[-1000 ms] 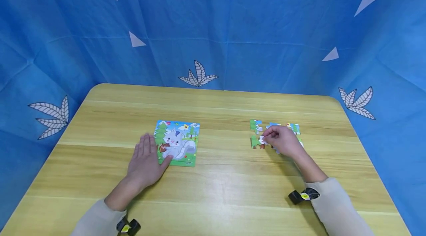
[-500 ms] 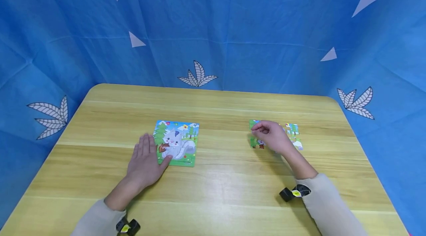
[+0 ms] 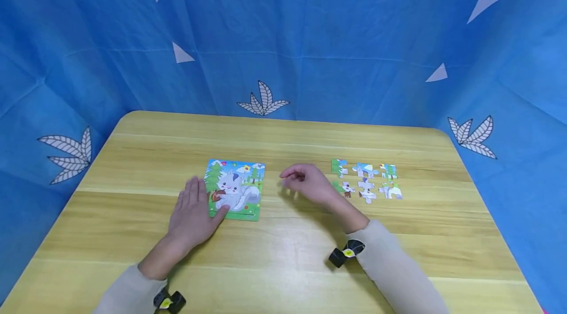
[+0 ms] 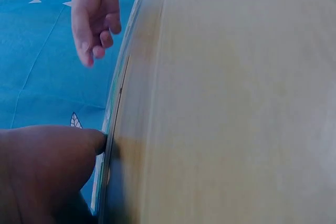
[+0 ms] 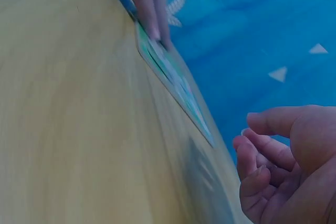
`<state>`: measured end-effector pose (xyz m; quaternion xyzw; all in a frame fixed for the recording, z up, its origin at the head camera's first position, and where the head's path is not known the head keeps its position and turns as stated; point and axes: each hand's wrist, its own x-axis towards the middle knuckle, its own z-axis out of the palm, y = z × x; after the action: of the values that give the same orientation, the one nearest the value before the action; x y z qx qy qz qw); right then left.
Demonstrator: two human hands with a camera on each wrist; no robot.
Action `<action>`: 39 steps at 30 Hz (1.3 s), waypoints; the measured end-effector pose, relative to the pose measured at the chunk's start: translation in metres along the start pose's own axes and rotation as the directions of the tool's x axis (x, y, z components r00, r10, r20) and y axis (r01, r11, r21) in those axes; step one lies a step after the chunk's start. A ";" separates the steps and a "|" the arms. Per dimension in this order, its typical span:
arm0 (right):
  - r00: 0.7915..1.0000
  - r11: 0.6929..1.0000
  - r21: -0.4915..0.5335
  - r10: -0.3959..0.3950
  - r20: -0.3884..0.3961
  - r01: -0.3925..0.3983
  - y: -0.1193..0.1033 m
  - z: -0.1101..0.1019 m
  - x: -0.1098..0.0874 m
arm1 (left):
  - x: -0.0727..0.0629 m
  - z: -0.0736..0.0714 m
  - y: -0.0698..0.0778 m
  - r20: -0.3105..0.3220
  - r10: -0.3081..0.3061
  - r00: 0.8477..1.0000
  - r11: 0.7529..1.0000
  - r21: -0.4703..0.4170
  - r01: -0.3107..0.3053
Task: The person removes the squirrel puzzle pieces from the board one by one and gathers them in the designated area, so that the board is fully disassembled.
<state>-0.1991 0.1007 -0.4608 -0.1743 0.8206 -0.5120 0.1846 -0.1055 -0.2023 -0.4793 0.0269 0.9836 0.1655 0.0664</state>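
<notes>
A square puzzle board (image 3: 236, 191) with a picture of a grey squirrel holding an acorn lies left of the middle. My left hand (image 3: 194, 213) rests along its left edge with straight fingers, the thumb over the lower left corner. Between the board and the loose jigsaw pieces (image 3: 366, 191), my right hand (image 3: 310, 185) is above the table. Its fingers are loosely bent and hold nothing; the right wrist view shows thumb (image 5: 278, 120) and fingertips with nothing between them. Those pieces lie face up in two spaced rows to the right.
The wooden table (image 3: 283, 265) has rounded far corners. A blue curtain (image 3: 301, 38) with white triangles and leaf prints hangs behind it and at both sides. A small black camera (image 3: 343, 254) sits on the right wrist, another (image 3: 170, 301) on the left.
My right hand has moved left, away from the loose jigsaw pieces toward the puzzle board, uncovering the pieces. My left hand has stayed in place on the board.
</notes>
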 end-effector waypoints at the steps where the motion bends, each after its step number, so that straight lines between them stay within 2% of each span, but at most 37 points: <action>1: 1.000 1.000 0.003 -0.005 0.012 0.005 -0.002 0.007 0.003 | 0.000 0.000 0.000 -0.009 -0.001 1.000 1.000 -0.005 0.001; 5: 0.997 0.999 -0.015 -0.046 0.055 0.047 -0.011 0.033 0.012 | 0.001 -0.001 0.000 -0.040 -0.009 0.999 0.999 -0.033 0.007; 8: 0.994 0.994 -0.071 -0.072 0.078 0.077 -0.018 0.050 0.016 | 0.000 -0.003 0.001 -0.062 -0.010 0.998 0.999 -0.049 0.007; 11: 0.993 0.987 -0.133 -0.082 0.090 0.094 -0.021 0.063 0.019 | 0.001 -0.004 0.001 -0.095 0.024 0.995 0.998 -0.061 -0.030; 13: 0.993 0.977 -0.184 -0.089 0.084 0.103 -0.022 0.069 0.020 | 0.001 -0.005 0.000 -0.111 0.081 0.991 0.994 -0.068 -0.089; 15: 0.993 0.967 -0.234 -0.091 0.075 0.106 -0.023 0.072 0.021 | 0.001 -0.005 -0.001 -0.111 0.168 0.979 0.982 -0.066 -0.176; 19: 0.994 0.940 -0.324 -0.088 0.064 0.104 -0.025 0.076 0.021 | -0.004 -0.006 -0.006 -0.064 0.350 0.935 0.933 -0.067 -0.354; 22: 0.995 0.921 -0.378 -0.083 0.058 0.099 -0.027 0.079 0.020 | -0.010 -0.007 -0.008 -0.026 0.414 0.910 0.907 -0.072 -0.415; 24: 0.996 0.910 -0.405 -0.079 0.051 0.093 -0.028 0.080 0.020 | -0.013 -0.008 -0.008 -0.013 0.431 0.902 0.900 -0.072 -0.430; 29: 0.996 0.897 -0.432 -0.084 0.042 0.094 -0.028 0.082 0.019 | -0.011 -0.008 -0.012 -0.002 0.442 0.897 0.895 -0.059 -0.441; 36: 0.995 0.890 -0.445 -0.086 0.046 0.098 -0.029 0.081 0.019 | -0.003 -0.006 -0.016 -0.050 0.469 0.882 0.883 -0.011 -0.470; 39: 0.996 0.888 -0.450 -0.076 0.050 0.090 -0.030 0.081 0.019 | -0.002 -0.005 -0.016 -0.056 0.469 0.881 0.883 -0.002 -0.470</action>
<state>-0.1734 0.0161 -0.4689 -0.2553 0.9059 -0.3120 0.1298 -0.1052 -0.2189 -0.4793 0.2592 0.9480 0.1848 -0.0021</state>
